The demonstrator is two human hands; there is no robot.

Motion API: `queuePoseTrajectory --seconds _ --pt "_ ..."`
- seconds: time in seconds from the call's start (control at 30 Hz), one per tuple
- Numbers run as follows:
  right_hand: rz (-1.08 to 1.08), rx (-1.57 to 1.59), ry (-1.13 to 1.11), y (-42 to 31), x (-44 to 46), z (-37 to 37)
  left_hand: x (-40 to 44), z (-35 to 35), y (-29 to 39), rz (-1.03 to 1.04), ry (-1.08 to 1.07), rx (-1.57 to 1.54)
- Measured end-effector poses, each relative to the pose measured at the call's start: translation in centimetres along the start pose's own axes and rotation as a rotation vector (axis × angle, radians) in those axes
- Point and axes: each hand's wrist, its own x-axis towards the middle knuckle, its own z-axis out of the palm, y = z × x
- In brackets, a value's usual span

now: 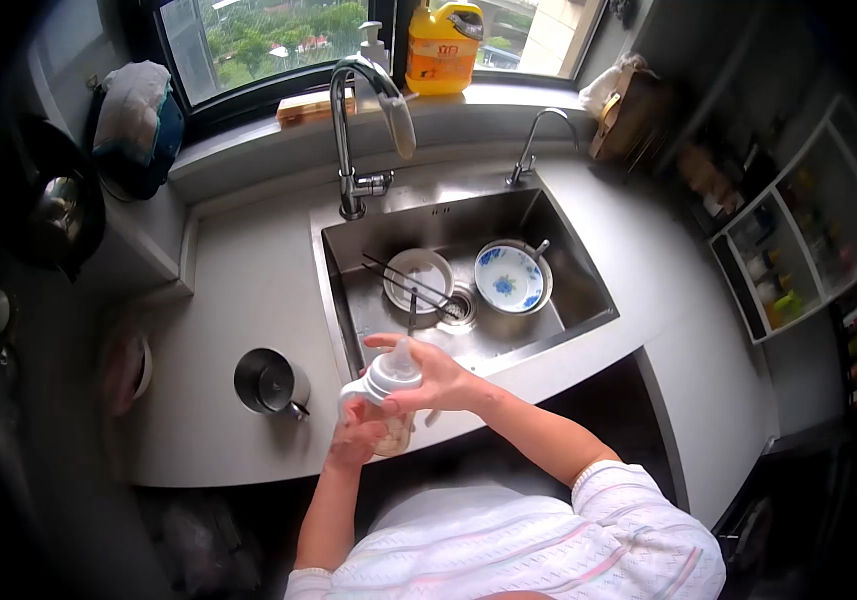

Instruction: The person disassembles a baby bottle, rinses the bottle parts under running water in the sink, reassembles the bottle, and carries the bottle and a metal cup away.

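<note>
White collar and handle fitted, a translucent-topped baby bottle (394, 374) is held tilted above the near edge of the pale table (239, 290), in front of the stainless-steel sink (494, 348). The right hand (441, 380) has its grip closed around the bottle just under the collar, coming from the side; the left hand (360, 436) has its grip closed on the lower body, next to the handle. In the sink, dark chopsticks (406, 279) lie across a pale bowl (427, 265), and beside it a blue-flowered bowl (509, 280) sits inside another bowl. Left of the bottle, a metal mug (267, 382) stands on the table. A tall chrome faucet (342, 150) rises behind the sink, and a yellow jug (441, 55) stands on the windowsill (299, 135)
</note>
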Motion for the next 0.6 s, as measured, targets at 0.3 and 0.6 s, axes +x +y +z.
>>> queuePoseTrajectory --seconds 0.3,0.6 --pt "-0.138 0.234 -0.121 -1.1 0.8 -6.0 8.0 4.1 -1.1 -0.187 -0.401 -0.523" --pt "-0.026 0.06 0.36 1.1 2.6 -12.4 12.4 6.9 -1.9 0.278 0.514 1.014"
